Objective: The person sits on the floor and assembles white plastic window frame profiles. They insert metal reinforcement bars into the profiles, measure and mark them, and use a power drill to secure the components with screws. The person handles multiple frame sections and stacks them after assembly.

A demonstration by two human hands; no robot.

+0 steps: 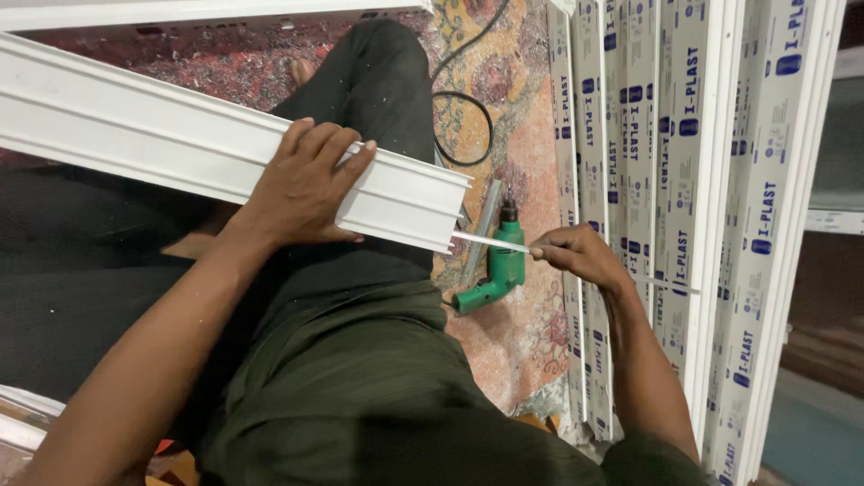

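Left hand [306, 184] grip pressing white profile [180, 135] — left end cropped, right hand [576, 252] pinching thin strip [490, 240].

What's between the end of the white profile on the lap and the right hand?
In the head view, a thin white strip spans the gap from the white profile end to the right hand, which pinches it. Below it lies a green drill.
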